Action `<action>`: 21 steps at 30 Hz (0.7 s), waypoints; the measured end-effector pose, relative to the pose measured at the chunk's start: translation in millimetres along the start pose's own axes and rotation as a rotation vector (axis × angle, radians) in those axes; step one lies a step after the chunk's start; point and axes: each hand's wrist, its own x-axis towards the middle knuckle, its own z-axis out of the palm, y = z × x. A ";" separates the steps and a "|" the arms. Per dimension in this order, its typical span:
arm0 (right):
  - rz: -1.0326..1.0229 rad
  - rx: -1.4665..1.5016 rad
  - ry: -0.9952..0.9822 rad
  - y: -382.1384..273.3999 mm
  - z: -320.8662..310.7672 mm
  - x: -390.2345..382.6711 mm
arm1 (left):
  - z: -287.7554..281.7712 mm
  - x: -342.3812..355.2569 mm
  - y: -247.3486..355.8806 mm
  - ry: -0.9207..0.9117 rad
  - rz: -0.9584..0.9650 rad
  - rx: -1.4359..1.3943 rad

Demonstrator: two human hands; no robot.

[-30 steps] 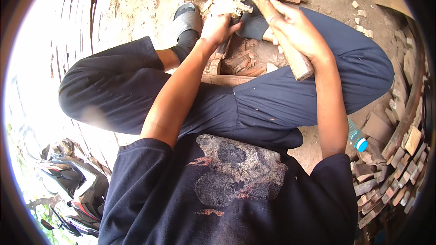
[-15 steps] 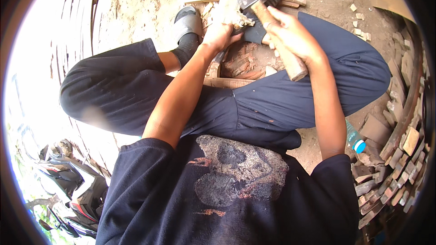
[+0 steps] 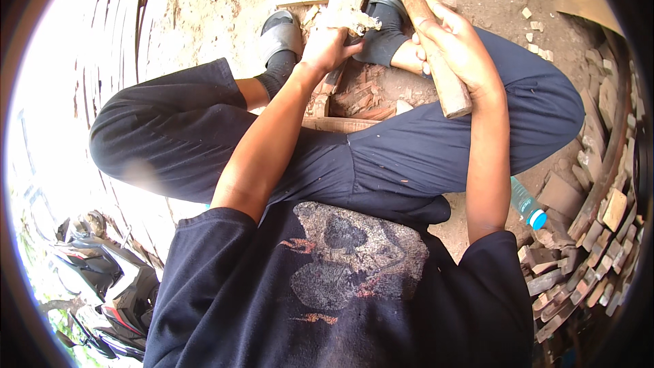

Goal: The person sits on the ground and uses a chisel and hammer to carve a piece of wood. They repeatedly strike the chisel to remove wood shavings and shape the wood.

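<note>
My right hand (image 3: 463, 54) is closed round the wooden handle of a hatchet (image 3: 451, 94). Its dark, broad blade is raised at the far end, above my right foot. My left hand (image 3: 323, 51) is closed on a pale, splintered piece of wood (image 3: 357, 22) between my feet. Glare washes out much of that wood, and my fingers hide where they grip it. The hatchet blade is apart from the wood, to its right.
My feet, in grey sandals (image 3: 281, 35), stand on either side of the work. Reddish wood chips (image 3: 364, 95) lie below my left hand. A water bottle (image 3: 526, 204) and stacked wood blocks (image 3: 599, 245) are at the right, a motorbike (image 3: 112, 272) at the lower left.
My right hand has moved the hatchet up and to the right, away from the wood. My left hand stays almost in place with the wood.
</note>
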 end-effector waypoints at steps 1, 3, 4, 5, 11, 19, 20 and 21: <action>0.005 0.035 -0.024 1.9 0.0 -0.2 | -0.2 -0.6 3.0 -0.010 -0.009 0.000; 0.012 -0.008 -0.033 2.7 3.9 -2.2 | -0.8 -1.7 8.5 -0.047 -0.037 0.010; 0.017 -0.031 -0.038 2.8 5.5 -3.1 | -2.5 -2.0 12.1 -0.075 -0.056 0.020; 0.023 -0.034 -0.049 3.0 5.9 -3.9 | -3.3 -2.4 15.5 -0.103 -0.076 0.030; -0.002 -0.114 -0.018 -3.3 13.7 -12.4 | 1.8 2.9 25.6 -0.150 -0.074 0.087; 0.000 -0.075 0.008 -7.8 5.3 -26.3 | 3.1 13.5 27.8 -0.212 -0.037 0.108; -0.015 -0.087 0.028 -7.5 5.5 -28.6 | 3.1 13.4 27.8 -0.195 -0.041 0.096; -0.016 -0.095 0.033 -6.5 4.0 -29.5 | 3.2 13.2 27.9 -0.177 -0.044 0.084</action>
